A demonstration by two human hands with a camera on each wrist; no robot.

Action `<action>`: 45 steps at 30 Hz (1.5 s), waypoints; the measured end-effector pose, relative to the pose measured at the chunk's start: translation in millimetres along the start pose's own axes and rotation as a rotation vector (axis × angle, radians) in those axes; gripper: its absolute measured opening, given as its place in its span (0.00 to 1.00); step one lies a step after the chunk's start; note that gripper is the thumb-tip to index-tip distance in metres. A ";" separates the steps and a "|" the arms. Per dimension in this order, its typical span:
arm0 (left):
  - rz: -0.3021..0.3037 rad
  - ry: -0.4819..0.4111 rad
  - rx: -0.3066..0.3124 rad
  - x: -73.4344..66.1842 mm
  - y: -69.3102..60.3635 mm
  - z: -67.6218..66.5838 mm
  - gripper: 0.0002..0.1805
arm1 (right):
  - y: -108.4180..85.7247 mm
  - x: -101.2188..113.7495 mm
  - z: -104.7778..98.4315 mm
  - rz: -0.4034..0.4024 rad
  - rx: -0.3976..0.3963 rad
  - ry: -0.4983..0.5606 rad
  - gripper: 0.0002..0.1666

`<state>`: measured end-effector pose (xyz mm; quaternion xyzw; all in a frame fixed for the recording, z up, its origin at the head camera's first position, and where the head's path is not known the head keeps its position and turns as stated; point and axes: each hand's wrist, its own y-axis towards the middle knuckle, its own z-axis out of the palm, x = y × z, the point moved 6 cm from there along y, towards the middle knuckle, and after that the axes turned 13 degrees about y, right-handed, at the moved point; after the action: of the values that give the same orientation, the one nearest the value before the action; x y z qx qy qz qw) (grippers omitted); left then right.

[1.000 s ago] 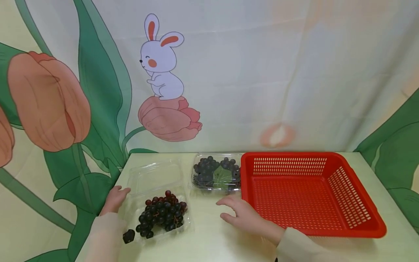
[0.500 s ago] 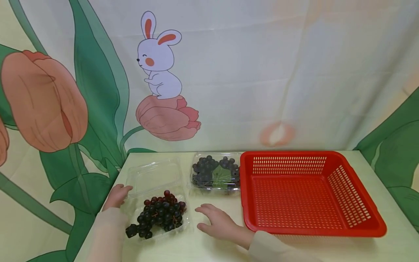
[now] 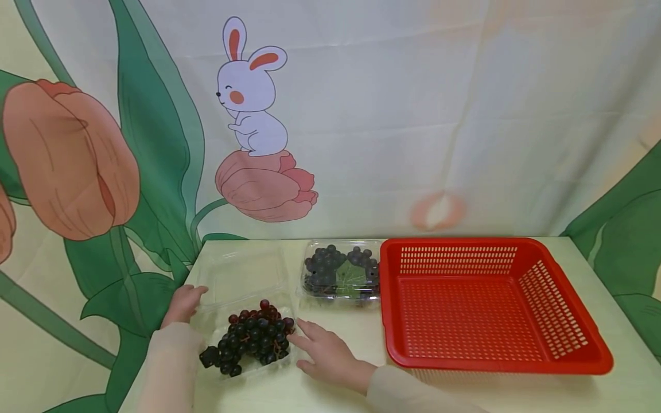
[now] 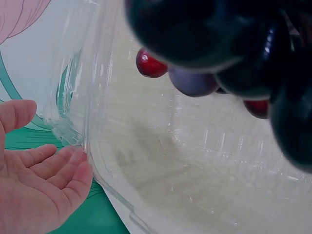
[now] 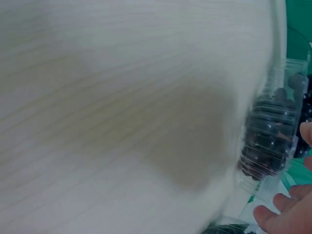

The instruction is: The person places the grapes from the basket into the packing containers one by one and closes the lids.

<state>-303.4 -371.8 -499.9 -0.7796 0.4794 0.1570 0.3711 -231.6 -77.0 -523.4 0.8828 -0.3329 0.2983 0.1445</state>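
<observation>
A bunch of dark and red grapes (image 3: 255,338) lies in a clear plastic clamshell box (image 3: 248,373) at the left of the table. Its lid (image 3: 242,275) is folded back toward the wall. My left hand (image 3: 184,304) is at the box's left edge by the hinge; in the left wrist view the fingertips (image 4: 80,158) meet the plastic rim, thumb apart. At the box's right side is my right hand (image 3: 327,353), fingers extended and fingertips at the rim or nearest grapes. Whether they touch is unclear. The right wrist view shows the fingers (image 5: 265,217) beside the box wall.
A closed clear box of dark grapes (image 3: 322,269) with a green leaf label stands at the back middle. Right of it sits a large red plastic basket (image 3: 490,364). A patterned cloth wall (image 3: 361,143) rises behind the table (image 3: 341,315). A small black block (image 3: 209,357) is near the left wrist.
My right hand has moved left from beside the red basket to the open box's right edge. The left hand has stayed nearly in place at the box's left edge.
</observation>
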 end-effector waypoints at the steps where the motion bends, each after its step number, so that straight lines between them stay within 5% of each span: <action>1: -0.001 -0.011 -0.007 0.0 0.2 -0.9 0.39 | 0.2 -0.1 2.3 -0.013 0.008 -0.025 0.30; 8: -0.023 -0.089 -0.034 2.1 1.4 -6.5 0.38 | -1.8 -1.8 12.0 -0.042 0.061 -0.148 0.31; 24: -0.027 -0.181 -0.118 3.1 -4.3 -19.2 0.33 | 3.9 -8.3 16.0 0.010 0.148 -0.205 0.41; 45: -0.017 -0.257 -0.130 8.2 -8.4 -33.2 0.30 | 19.3 -9.6 9.1 0.053 0.094 -0.225 0.41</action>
<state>-295.8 -399.0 -478.8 -0.7794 0.4101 0.2832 0.3797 -246.5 -90.5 -535.4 0.9074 -0.3557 0.2164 0.0568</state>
